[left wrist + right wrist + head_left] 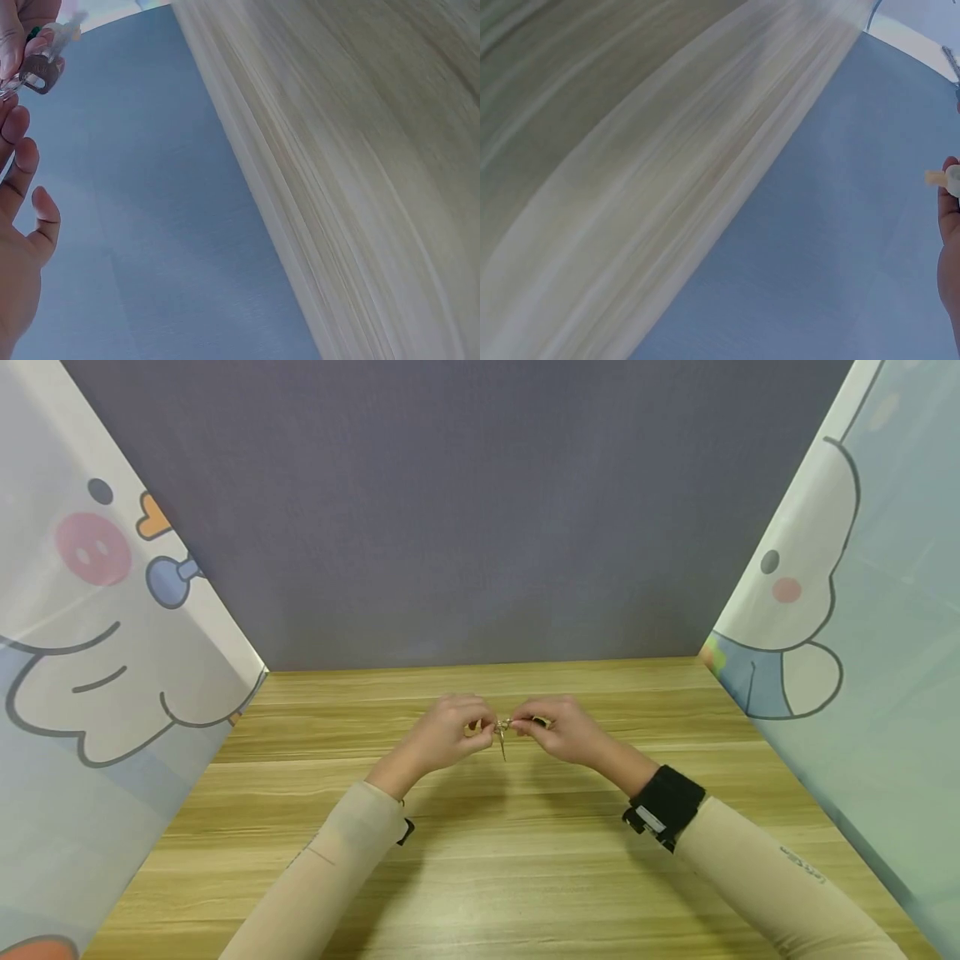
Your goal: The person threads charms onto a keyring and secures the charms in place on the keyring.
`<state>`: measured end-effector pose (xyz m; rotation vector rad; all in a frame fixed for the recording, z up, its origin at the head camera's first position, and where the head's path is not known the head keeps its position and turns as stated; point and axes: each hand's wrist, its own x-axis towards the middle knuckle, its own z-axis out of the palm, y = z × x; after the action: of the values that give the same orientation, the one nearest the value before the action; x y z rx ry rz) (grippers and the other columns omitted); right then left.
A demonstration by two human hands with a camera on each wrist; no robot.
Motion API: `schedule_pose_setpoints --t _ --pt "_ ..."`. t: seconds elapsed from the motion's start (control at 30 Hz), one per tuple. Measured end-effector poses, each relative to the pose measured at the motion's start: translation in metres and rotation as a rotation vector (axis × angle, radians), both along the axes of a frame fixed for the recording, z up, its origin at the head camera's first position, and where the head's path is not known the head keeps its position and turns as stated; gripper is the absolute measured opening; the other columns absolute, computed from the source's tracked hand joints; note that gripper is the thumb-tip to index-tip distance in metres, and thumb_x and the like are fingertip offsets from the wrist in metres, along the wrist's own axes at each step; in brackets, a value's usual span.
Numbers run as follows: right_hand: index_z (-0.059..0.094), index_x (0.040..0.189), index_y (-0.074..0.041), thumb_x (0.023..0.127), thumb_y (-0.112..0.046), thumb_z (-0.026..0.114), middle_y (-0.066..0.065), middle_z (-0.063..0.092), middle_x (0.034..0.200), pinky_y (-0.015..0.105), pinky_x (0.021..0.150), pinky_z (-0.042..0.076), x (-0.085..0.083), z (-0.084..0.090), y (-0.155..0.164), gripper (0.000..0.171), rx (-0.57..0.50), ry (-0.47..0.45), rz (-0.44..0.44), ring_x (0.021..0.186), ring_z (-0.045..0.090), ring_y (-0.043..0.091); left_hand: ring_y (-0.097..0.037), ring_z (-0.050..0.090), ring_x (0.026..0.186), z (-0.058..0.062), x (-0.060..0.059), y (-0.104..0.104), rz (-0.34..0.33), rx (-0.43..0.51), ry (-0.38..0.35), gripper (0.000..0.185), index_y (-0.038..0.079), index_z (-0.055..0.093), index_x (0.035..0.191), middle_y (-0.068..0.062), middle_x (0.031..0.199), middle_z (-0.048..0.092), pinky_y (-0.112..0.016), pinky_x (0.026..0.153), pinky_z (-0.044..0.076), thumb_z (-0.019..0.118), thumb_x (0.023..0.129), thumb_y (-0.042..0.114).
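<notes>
In the head view my left hand and right hand meet above the wooden table, pinching a small bunch of keys between them. One slim metal key hangs down in the gap between the fingertips. The left wrist view has a key head beside a thin metal ring, held at the fingertips of both hands. A cloudy, clear piece and a dark green bit sit near the key, partly covered by fingers. A small cream and white piece pokes out of my right hand in the right wrist view.
The wood-grain table runs back to a plain grey-blue panel. Side panels printed with cartoon figures stand at left and right. A black band wraps my right wrist.
</notes>
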<state>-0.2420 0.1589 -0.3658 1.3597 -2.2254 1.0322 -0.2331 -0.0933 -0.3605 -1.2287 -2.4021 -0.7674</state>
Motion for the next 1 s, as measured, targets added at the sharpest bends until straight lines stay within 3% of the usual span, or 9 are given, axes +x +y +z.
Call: schedule_pose_setpoints --t 0.27,0.53,0.77,1.0 --pt "0.079 0.099 -0.003 0.091 0.009 0.076 0.009 0.078 0.086 0.021 0.061 0.051 -0.0023 0.0005 0.0001 0.014 0.015 0.141 0.056 0.067 0.062 0.008 -0.018 0.063 0.077 0.0024 0.0005 0.0032 -0.010 -0.031 0.031 0.012 0.017 0.072 0.088 0.006 0.082 0.068 -0.030 0.076 0.044 0.069 0.096 0.008" --pt "0.079 0.100 -0.003 0.094 0.005 0.076 0.008 0.079 0.089 0.024 0.064 0.056 0.0012 0.0054 0.0005 0.010 0.060 0.069 0.022 0.071 0.068 0.012 -0.020 0.063 0.079 0.0006 -0.0009 0.0008 -0.053 -0.051 -0.010 0.012 0.016 0.072 0.094 0.006 0.087 0.068 -0.031 0.077 0.048 0.066 0.102 0.009" --pt "0.080 0.109 -0.003 0.097 0.002 0.074 0.009 0.079 0.088 0.029 0.064 0.058 0.0020 0.0048 0.0025 0.014 0.047 -0.060 0.012 0.074 0.071 0.012 -0.019 0.058 0.080 0.0011 -0.0016 -0.0016 -0.066 -0.046 -0.164 0.012 0.015 0.072 0.102 0.006 0.090 0.064 -0.028 0.073 0.048 0.061 0.109 0.014" --pt "0.080 0.102 -0.007 0.103 -0.005 0.069 0.004 0.073 0.077 0.028 0.057 0.046 0.0016 0.0020 0.0003 0.011 0.008 -0.173 -0.047 0.061 0.054 0.007 -0.014 0.058 0.083 -0.0035 0.0000 -0.0002 -0.019 -0.015 -0.359 0.016 0.018 0.068 0.114 0.001 0.098 0.067 -0.029 0.070 0.050 0.055 0.113 0.027"
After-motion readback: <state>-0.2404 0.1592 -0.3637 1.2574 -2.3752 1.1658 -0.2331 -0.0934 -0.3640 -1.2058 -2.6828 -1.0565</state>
